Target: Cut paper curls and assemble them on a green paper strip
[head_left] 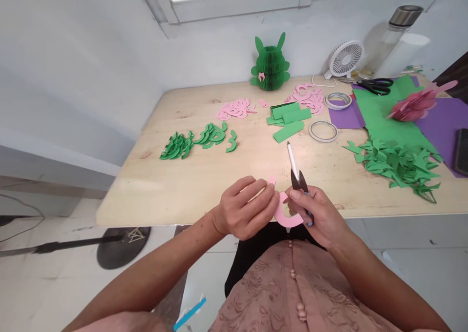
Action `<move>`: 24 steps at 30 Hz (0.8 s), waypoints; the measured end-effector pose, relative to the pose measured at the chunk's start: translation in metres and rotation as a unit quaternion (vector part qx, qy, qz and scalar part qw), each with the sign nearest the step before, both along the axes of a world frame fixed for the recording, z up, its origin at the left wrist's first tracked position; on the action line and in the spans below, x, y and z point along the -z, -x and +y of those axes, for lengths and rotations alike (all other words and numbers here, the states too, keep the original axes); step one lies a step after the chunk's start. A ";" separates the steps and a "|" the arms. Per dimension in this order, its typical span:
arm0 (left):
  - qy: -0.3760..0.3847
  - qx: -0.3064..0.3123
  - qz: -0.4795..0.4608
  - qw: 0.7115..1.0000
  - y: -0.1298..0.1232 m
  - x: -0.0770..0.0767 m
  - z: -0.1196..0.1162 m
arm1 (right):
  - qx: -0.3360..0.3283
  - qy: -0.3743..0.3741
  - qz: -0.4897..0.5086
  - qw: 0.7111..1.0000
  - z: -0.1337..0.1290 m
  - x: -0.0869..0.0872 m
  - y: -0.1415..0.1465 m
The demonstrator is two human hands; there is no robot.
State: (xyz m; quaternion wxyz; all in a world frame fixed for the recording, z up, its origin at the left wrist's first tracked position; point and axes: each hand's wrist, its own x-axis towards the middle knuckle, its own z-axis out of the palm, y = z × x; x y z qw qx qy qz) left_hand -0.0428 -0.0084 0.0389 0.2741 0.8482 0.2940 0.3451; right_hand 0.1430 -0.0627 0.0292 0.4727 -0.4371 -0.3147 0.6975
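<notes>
Near the front edge of the table, my left hand [250, 206] is closed on a curved pink paper piece [287, 220], with a small pink tip showing above the fingers. My right hand [317, 209] grips a pair of small scissors [300, 182], their dark blades parted and pointing away from me. Part of the blue handle shows below the fingers. The pink paper's curve hangs between the two hands. Just beyond the blades, a white pen [291, 157] lies on the wooden table [175, 190].
Green curved cutouts [210, 134] lie at left, pink cutouts [236, 108] behind. Green strips [290, 120] and a tape roll [323, 131] sit mid-table. At right are green scraps [398, 161], purple sheets [448, 122] and black scissors [376, 85]. A green paper figure [271, 66] and fan [345, 59] stand behind.
</notes>
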 end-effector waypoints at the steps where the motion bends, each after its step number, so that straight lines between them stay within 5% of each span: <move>1: 0.019 0.000 -0.006 1.000 0.000 0.000 0.000 | -0.002 0.000 -0.004 1.000 0.000 0.000 0.000; 7: 0.073 -0.015 -0.041 0.996 -0.001 0.004 0.001 | 0.008 0.017 -0.057 0.998 0.003 0.000 0.003; 12: -0.059 -0.023 -0.030 0.998 0.003 0.019 -0.002 | 0.025 0.013 -0.073 0.997 0.003 0.002 0.003; 15: -0.100 -0.127 -0.070 0.984 -0.001 0.025 -0.014 | 0.039 0.014 -0.086 0.995 0.003 0.004 0.002; 17: -0.009 -0.201 -0.119 0.972 -0.008 0.024 -0.024 | 0.045 0.013 -0.100 0.994 0.003 0.007 0.002; 19: 0.168 -0.223 -0.165 0.946 -0.016 0.021 -0.033 | 0.052 0.005 -0.112 0.992 0.003 0.010 0.002; 22: 0.395 -0.197 -0.254 0.861 -0.029 0.014 -0.041 | 0.063 -0.009 -0.134 0.989 0.003 0.013 0.002; 24: 0.462 -0.185 -0.304 0.812 -0.036 0.013 -0.042 | 0.064 -0.019 -0.152 0.986 0.002 0.014 0.003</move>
